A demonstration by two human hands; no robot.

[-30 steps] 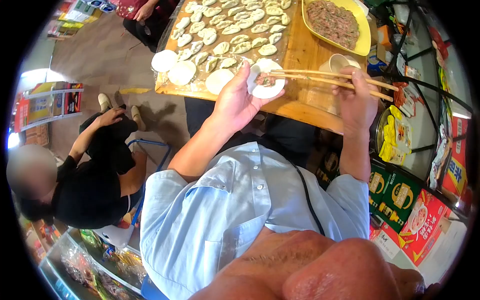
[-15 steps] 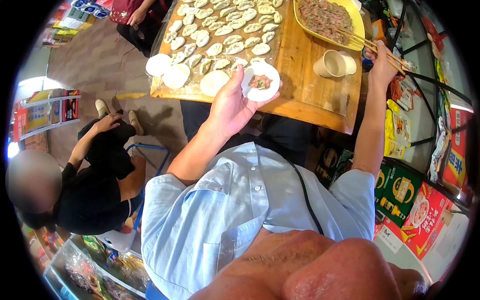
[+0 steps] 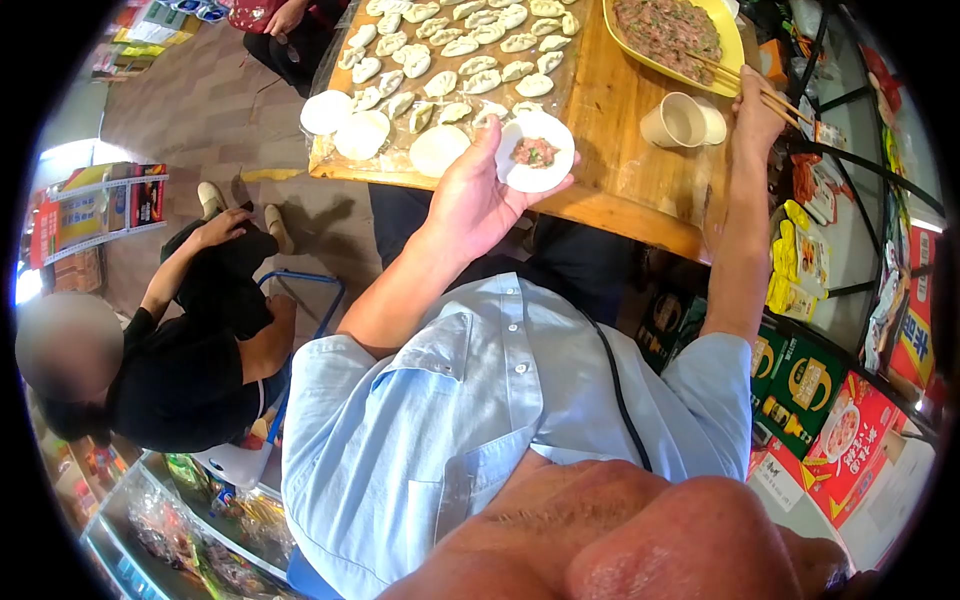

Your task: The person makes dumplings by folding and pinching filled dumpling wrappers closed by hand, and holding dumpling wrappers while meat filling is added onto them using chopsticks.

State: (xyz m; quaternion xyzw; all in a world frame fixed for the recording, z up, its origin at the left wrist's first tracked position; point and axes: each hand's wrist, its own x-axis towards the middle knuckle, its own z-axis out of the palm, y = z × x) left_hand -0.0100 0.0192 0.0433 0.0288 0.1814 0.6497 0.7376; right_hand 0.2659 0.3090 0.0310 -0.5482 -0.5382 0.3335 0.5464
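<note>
Two hands occupied. Left hand (image 3: 468,200): spread palm-up, cradling round wrapper (image 3: 545,179) with meat dab (image 3: 535,152) at its middle, over the near edge of the surface (image 3: 610,175). Right hand (image 3: 758,112): pinching chopsticks (image 3: 724,72), tips at the meat mix (image 3: 665,35) in yellow bowl (image 3: 731,38), near the right edge. Risks: tilting the left palm could slide the dab off; a careless wrist sweep could topple paper cup (image 3: 656,128) just beside it.
</note>
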